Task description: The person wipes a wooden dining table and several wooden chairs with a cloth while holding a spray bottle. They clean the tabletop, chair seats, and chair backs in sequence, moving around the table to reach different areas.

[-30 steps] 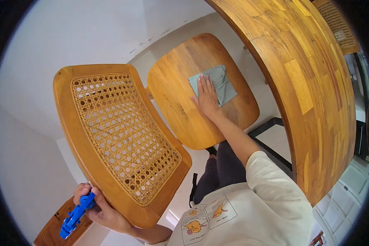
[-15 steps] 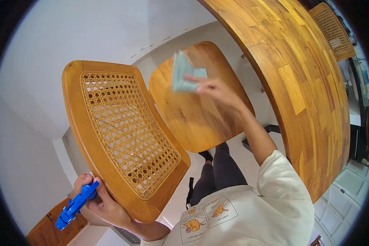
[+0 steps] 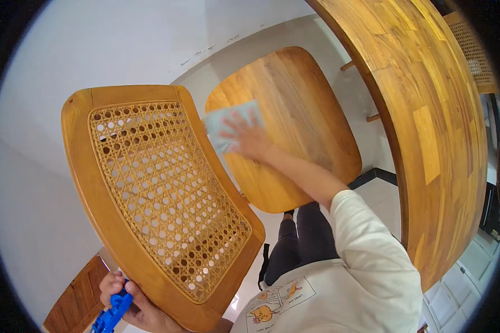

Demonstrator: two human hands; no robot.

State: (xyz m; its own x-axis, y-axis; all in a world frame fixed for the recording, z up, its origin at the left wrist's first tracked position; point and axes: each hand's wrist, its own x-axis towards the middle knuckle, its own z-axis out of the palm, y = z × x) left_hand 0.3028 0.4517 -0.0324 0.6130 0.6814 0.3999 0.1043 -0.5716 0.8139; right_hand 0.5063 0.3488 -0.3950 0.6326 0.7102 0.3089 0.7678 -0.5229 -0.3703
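The person's right hand [image 3: 249,139] lay flat and open on a pale blue-grey cloth [image 3: 223,129], pressing it against the wooden chair seat [image 3: 294,127] near the seat's left edge, close beside the cane chair back [image 3: 161,194]. The left hand [image 3: 130,302] was closed around a blue plastic tool [image 3: 112,315] and also gripped the lower corner of the chair back's wooden frame, holding the chair tilted. A long wooden worktop [image 3: 428,111] curved along the right side, well apart from the cloth.

Judging from the spread palm on the cloth, the step in hand looked to be wiping the seat surface, with the cloth at the left margin of the seat. The next move would call for steady downward pressure and a sweep across the uncovered wood toward the right, while the left hand kept the chair from shifting.
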